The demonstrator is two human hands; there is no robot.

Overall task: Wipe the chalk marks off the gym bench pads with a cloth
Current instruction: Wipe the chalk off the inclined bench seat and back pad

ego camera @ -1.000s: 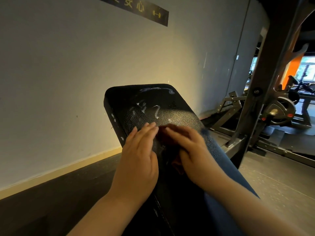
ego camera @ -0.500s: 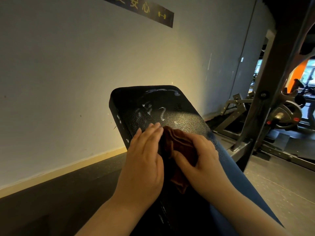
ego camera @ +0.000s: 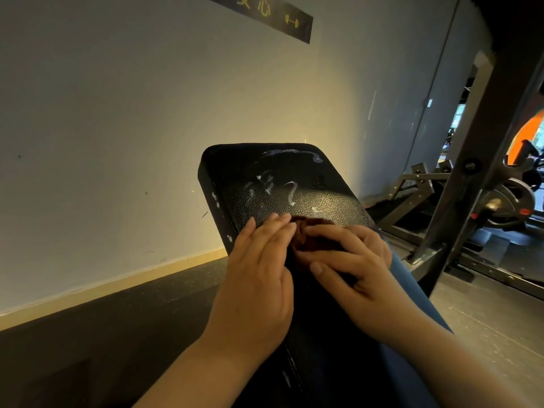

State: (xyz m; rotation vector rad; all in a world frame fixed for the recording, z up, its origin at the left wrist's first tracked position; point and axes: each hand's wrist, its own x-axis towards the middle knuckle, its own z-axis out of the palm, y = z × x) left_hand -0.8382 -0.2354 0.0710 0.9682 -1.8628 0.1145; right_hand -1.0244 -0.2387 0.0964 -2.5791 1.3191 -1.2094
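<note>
1. Hands come nearest: your left hand [ego camera: 259,278] lies flat on the bench pad [ego camera: 338,207], its fingers [ego camera: 273,223] straight, close together and holding nothing.
2. Your right hand [ego camera: 362,272] has its fingers curled round the cloth [ego camera: 309,237], bunching it against the pad just beside your left fingertips.
3. That cloth is dark reddish-brown, soft and crumpled into folds. Only a small part shows past your right fingers.
4. Just beyond your fingertips the pad is black with a pebbled, leather-like grain and a dull sheen. It is rectangular with rounded corners and tilts up away from you.
5. Chalk marks [ego camera: 291,192] lie ahead of your fingertips as white squiggles and smudges. Farther on, a pale arc [ego camera: 294,153] sits near the far edge. Small specks [ego camera: 215,198] dot the side wall, left of your left fingers.
6. By my judgement, wiping has hardly reached this end, and every mark past your fingertips is left to do. The stretch under and behind your hands is too dark to judge.
</note>
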